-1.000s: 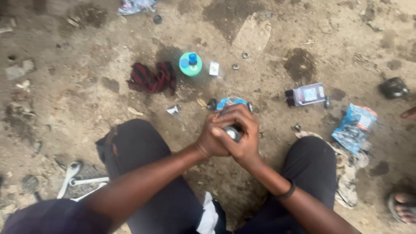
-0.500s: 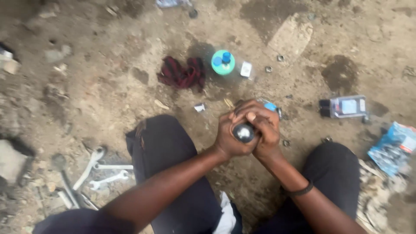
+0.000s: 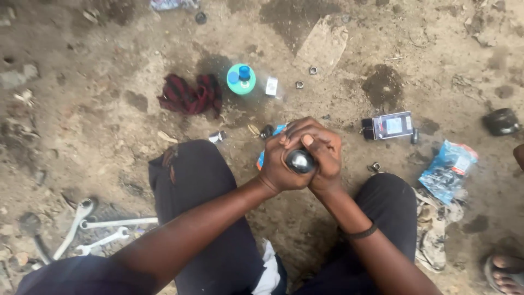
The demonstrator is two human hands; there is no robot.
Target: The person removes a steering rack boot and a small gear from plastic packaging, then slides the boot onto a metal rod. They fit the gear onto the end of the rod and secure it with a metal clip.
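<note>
Round metal part (image 3: 300, 161), dark and shiny, sits clasped between both hands above the dirt ground (image 3: 98, 136), between the knees. Left hand (image 3: 281, 164) and right hand (image 3: 322, 158) each keep a closed grip around it, fingers interlaced. Open ground lies ahead; a green-lidded container (image 3: 240, 79), red cloth (image 3: 188, 95) and wrenches (image 3: 93, 229) lie well apart.

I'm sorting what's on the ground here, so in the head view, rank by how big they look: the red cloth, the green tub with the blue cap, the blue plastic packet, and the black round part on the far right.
1. Red cloth and blue plastic packet: too alike to rank.
2. Green tub.
3. Black round part, close to the tub.
</note>
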